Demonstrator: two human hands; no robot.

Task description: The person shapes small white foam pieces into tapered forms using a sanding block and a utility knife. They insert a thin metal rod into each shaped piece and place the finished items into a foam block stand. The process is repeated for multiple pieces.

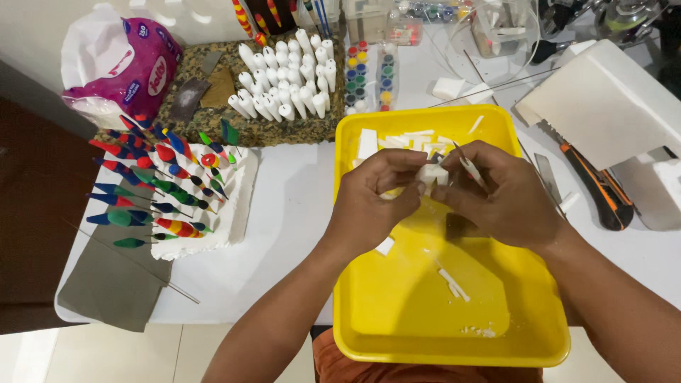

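The fingers [410,170] of the left hand [376,202] and those of the right hand [507,198] pinch a small white foam piece [430,174] between them, held above the far half of a yellow tray [425,333]; the right hand also grips a thin blade [468,164] beside that piece. Below the hands the near half of the tray lies mostly bare, with only a few white foam scraps [452,284], while cut white strips [408,138] crowd its far edge. The tray's near rim hangs past the edge of the white surface [291,206]. To the left, well apart, painted floats [159,188] stand stuck in a white foam slab [237,206], with unpainted white float bodies [287,89] behind on a speckled block. To the right lie an orange-handled utility knife [599,188] and a large white foam block [610,99]. Tiled floor shows beneath.
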